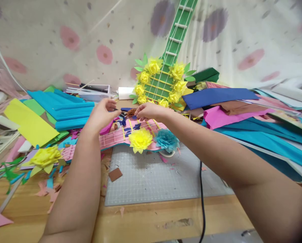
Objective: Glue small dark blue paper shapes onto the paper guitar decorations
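Note:
A pink paper guitar [108,140] with yellow strips and strings lies across the cutting mat. On its near edge sit a yellow paper flower [141,140] and a blue paper flower [167,139]. My left hand [102,114] hovers over the guitar's left part, thumb and fingers curved and apart. Above the far side, my right hand [151,112] has its fingertips together at a ruffled brown paper flower [131,112], seemingly pinching its edge. Dark blue paper pieces [133,129] rest on the guitar below the hands.
A green paper guitar [163,81] ringed with yellow flowers stands at the back. Folded blue paper [72,109] lies left, more coloured sheets [219,98] right. A black cable [202,199] crosses the grey cutting mat [151,182]. Paper scraps litter the wooden table [130,219].

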Motion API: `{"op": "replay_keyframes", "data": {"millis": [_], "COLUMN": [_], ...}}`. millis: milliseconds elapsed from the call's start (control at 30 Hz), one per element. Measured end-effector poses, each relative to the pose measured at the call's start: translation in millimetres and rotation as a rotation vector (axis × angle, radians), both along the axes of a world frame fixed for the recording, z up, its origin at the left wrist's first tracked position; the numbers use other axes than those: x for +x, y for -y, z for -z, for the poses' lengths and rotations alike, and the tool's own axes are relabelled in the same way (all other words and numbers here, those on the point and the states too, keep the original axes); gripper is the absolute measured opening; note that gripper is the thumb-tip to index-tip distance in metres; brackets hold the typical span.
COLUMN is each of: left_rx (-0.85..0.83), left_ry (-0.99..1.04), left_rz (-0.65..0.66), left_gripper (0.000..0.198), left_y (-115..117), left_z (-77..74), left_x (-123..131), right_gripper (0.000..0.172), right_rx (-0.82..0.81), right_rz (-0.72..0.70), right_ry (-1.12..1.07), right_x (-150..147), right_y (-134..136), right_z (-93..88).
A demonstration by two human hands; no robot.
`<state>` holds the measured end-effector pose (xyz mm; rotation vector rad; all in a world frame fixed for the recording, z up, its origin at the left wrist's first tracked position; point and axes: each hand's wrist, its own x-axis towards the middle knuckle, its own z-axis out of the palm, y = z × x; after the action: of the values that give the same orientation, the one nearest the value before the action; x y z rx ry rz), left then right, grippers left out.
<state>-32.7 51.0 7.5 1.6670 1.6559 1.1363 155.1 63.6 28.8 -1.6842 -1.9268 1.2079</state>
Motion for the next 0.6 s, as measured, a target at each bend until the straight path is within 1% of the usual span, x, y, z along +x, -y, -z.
{"op": "replay_keyframes", "data": {"millis": [67,100,133,200,300,400,533,600], "left_rx": [-0.133,-0.173,-0.189,-0.181,-0.175,-0.176,-0.174,-0.187], "left_ry": [-0.149,-0.202,-0.248,-0.327,-0.394,-0.4,-0.351,-0.301], "left_rz": [0.2,0.275,0.329,0.386,0.403,0.388,0.379,0.378], "left_gripper": [0.038,0.04,0.041,0.042,0.039,0.033,0.019,0.013], "left_y": [1.3,1.4,0.8,-1.8,-6.7,-9.4,-11.0,-12.2], "left_z": [3.7,5.6,7.8,12.5,19.7,24.7,29.1,31.2], "left_x": [-2.9,-3.1,-2.9,-2.1,-1.0,0.1,0.3,-0.3], "right_gripper": [0.011,0.013,0.013,0.011,0.01,0.012,0.007,0.011], "right_rx": [0.02,0.03,0.038,0.041,0.011,0.005,0.076,0.1], "right_rz": [-0.083,-0.124,-0.169,-0.262,-0.335,-0.343,-0.348,-0.346], "right_ry": [0.209,0.306,0.393,0.52,0.608,0.646,0.639,0.614], "right_x": [-7.0,-11.5,-16.0,-24.2,-32.9,-39.3,-46.5,-49.3], "right_y": [-0.6,-0.8,-1.2,-3.2,-9.2,-15.2,-19.4,-21.2], "right_z": [-2.9,-4.9,-6.8,-9.2,-8.2,-3.9,2.3,5.0]}}
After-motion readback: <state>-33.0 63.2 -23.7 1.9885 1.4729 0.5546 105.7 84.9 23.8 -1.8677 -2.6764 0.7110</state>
